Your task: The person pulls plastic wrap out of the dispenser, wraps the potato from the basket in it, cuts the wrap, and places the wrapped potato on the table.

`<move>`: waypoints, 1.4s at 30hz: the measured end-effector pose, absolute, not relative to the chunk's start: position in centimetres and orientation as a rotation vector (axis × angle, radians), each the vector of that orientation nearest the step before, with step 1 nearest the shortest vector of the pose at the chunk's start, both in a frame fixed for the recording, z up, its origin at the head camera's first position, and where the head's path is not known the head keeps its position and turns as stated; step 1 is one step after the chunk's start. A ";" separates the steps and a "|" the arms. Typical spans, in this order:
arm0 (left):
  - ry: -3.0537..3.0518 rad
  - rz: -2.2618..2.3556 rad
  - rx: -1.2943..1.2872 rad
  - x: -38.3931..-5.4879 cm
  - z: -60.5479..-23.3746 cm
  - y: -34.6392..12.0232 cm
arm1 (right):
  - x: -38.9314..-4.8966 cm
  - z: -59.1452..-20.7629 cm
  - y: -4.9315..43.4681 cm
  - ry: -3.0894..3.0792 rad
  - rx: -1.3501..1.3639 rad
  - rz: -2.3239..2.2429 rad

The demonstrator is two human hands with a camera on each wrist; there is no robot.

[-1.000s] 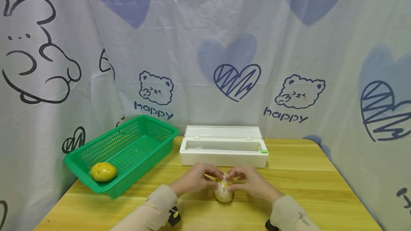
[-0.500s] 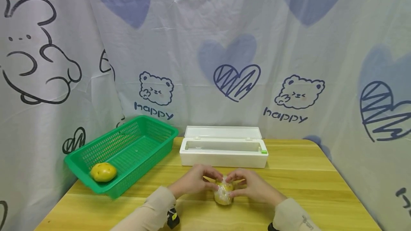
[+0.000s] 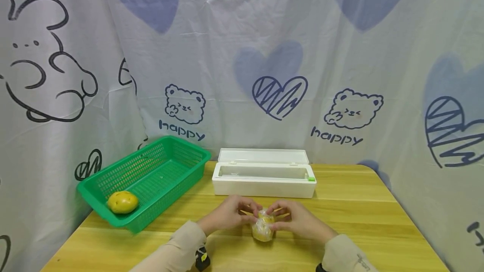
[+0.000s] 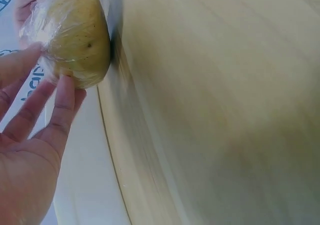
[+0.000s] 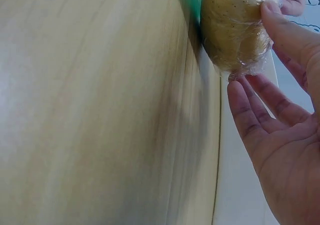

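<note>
A yellow potato [image 3: 262, 232] covered in clear plastic wrap [image 4: 44, 27] rests on the table between both hands. My left hand [image 3: 231, 214] holds it from the left, its thumb on the gathered wrap and its fingertips against the side, as the left wrist view shows. From the right, my right hand [image 3: 300, 220] grips the wrapped potato with thumb and fingers. In the right wrist view the thumb presses the film on the potato [image 5: 230, 32], and fingertips touch a crumpled end of it. Parts of the potato are hidden behind the fingers.
A green perforated basket [image 3: 172, 179] stands at the left, with an unwrapped potato [image 3: 122, 202] in its near end. Behind the hands is a white plastic-wrap dispenser box [image 3: 264, 188] with its lid [image 3: 263, 156] raised. A printed curtain [image 3: 227, 32] hangs behind the wooden table [image 3: 359, 213].
Both hands have shifted slightly toward the person, and their fingers have changed place on the film. The wrapped potato has turned a little. Basket and box have stayed put.
</note>
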State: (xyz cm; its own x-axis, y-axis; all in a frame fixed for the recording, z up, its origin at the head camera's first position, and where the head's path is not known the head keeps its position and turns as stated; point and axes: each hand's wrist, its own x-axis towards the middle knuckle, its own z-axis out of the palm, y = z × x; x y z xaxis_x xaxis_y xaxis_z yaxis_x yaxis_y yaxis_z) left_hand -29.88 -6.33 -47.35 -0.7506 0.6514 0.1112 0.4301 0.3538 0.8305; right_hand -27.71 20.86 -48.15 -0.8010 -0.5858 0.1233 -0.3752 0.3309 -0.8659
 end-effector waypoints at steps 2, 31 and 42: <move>2.362 1.357 0.976 -29.8 -47.4 -6.4 | -27.7 -48.2 20.9 2.389 -0.880 -1.459; 2.181 1.435 0.998 -29.3 -48.3 -7.4 | -27.3 -48.6 21.1 2.323 -0.789 -1.482; 2.158 1.549 0.869 -29.0 -47.6 -7.1 | -27.2 -48.1 20.8 2.293 -0.566 -1.494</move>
State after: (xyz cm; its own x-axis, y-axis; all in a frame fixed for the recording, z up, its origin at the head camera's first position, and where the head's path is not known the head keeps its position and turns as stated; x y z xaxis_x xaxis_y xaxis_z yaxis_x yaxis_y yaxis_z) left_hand -28.96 -7.11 -47.59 -0.7528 0.6543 0.0717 0.2773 0.2164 0.9361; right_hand -27.15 20.81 -48.11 -0.8609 -0.5041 -0.0688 -0.1406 0.3657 -0.9201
